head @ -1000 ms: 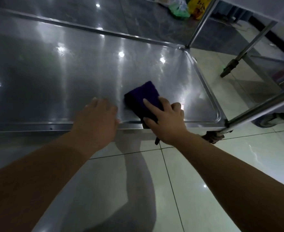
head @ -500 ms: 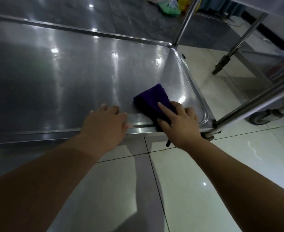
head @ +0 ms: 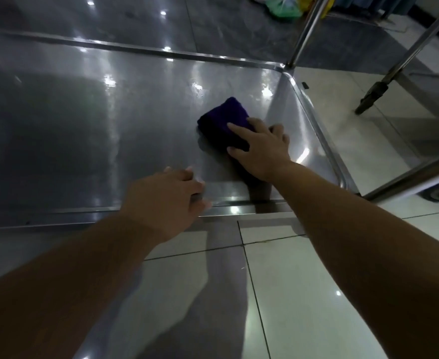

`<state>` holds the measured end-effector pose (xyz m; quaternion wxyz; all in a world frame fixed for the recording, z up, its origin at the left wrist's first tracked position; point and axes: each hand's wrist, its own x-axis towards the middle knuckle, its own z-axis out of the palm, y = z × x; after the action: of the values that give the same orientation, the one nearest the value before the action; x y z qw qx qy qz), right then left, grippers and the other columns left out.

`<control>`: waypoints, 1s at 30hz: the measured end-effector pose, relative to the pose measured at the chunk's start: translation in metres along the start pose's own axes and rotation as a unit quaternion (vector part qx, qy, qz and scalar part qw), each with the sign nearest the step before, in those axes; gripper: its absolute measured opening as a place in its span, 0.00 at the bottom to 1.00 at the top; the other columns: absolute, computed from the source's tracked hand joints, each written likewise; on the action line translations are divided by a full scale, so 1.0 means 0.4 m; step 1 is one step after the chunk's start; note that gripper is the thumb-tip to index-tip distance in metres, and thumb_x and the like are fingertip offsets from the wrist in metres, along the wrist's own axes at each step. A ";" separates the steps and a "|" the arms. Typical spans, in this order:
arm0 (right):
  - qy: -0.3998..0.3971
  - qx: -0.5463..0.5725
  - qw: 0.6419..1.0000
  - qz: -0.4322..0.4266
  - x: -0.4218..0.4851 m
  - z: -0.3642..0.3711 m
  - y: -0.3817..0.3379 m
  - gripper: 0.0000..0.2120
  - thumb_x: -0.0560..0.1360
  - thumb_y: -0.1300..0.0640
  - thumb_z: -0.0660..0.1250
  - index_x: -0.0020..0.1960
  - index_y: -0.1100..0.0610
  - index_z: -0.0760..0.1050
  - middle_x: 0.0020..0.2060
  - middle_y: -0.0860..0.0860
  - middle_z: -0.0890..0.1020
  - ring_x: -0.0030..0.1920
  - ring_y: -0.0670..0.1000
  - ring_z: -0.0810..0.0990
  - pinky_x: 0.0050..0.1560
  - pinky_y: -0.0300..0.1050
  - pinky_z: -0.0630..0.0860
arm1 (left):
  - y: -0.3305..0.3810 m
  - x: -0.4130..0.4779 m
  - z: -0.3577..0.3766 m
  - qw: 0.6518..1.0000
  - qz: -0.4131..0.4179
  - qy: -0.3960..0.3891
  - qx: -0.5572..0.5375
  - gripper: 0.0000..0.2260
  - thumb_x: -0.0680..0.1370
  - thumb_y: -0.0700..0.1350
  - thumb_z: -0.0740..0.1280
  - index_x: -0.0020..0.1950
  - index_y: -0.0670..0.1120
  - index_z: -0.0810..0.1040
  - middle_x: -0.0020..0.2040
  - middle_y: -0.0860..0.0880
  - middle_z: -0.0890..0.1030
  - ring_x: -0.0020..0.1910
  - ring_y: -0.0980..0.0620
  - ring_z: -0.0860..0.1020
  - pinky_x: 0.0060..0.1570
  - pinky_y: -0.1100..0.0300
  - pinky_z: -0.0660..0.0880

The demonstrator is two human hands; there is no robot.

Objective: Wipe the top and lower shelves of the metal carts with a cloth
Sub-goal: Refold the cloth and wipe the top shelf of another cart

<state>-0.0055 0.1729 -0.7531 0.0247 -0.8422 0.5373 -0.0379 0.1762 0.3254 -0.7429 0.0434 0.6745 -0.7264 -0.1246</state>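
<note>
Purple cloth (head: 223,117) lies folded on the lower shelf (head: 83,125), near its front-right corner; soft, light, likely slides easily on slick steel, so press flat from above; right hand (head: 260,149) presses it, fingers straight; left hand (head: 166,200) rests relaxed on the shelf's front rim; cloth's near end hidden under palm.

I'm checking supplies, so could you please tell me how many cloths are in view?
1: the purple cloth lies on the cart shelf near its right end, pressed under the right hand. No other shows.
</note>
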 end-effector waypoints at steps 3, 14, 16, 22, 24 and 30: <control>0.031 -0.039 0.998 0.030 0.011 -0.006 0.073 0.25 0.76 0.37 0.54 0.72 0.34 0.55 0.71 0.50 0.63 0.63 0.64 0.62 0.61 0.58 0.60 | -0.005 0.002 -0.002 1.000 0.001 0.009 0.003 0.19 0.76 0.64 0.56 0.63 0.61 0.73 0.71 0.59 0.67 0.67 0.49 0.70 0.58 0.56 0.70; 0.002 0.008 1.000 -0.002 -0.061 -0.009 0.011 0.26 0.74 0.35 0.54 0.71 0.32 0.54 0.72 0.47 0.59 0.63 0.59 0.58 0.59 0.53 0.57 | -0.019 -0.012 0.014 1.000 0.006 0.016 0.003 0.25 0.73 0.67 0.50 0.67 0.62 0.69 0.73 0.59 0.65 0.71 0.47 0.66 0.61 0.50 0.70; 0.014 -0.003 0.999 -0.036 -0.129 -0.009 0.032 0.25 0.74 0.35 0.53 0.71 0.31 0.54 0.71 0.45 0.60 0.62 0.57 0.58 0.59 0.51 0.56 | -0.027 -0.018 0.012 1.000 0.012 0.006 -0.009 0.28 0.71 0.69 0.48 0.67 0.62 0.68 0.74 0.59 0.62 0.73 0.48 0.62 0.63 0.49 0.68; 0.007 -0.011 0.973 0.232 -0.211 -0.036 0.086 0.26 0.77 0.38 0.55 0.74 0.41 0.56 0.71 0.55 0.61 0.69 0.66 0.57 0.68 0.62 0.53 | -0.042 -0.031 0.004 0.992 0.049 0.077 -0.089 0.18 0.71 0.60 0.67 0.48 0.46 0.81 0.59 0.50 0.78 0.59 0.49 0.75 0.53 0.54 0.73; 0.011 0.003 0.971 0.238 -0.227 -0.041 0.034 0.27 0.77 0.39 0.54 0.74 0.44 0.58 0.70 0.58 0.62 0.67 0.66 0.60 0.68 0.61 0.54 | -0.045 -0.048 0.007 0.989 0.064 0.093 -0.096 0.14 0.71 0.53 0.71 0.46 0.42 0.82 0.54 0.44 0.79 0.55 0.43 0.76 0.52 0.51 0.74; 0.020 0.001 0.999 0.027 -0.346 -0.034 -0.105 0.27 0.73 0.34 0.55 0.71 0.39 0.61 0.66 0.52 0.65 0.64 0.60 0.63 0.64 0.56 0.56 | -0.080 -0.119 -0.001 0.994 0.045 0.097 -0.018 0.10 0.75 0.48 0.68 0.55 0.49 0.82 0.59 0.44 0.79 0.54 0.37 0.76 0.52 0.43 0.74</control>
<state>-0.0270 0.3160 -0.7413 0.0157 -0.8262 0.5606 -0.0541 0.2116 0.3706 -0.7453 0.1309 0.6494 -0.7458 -0.0695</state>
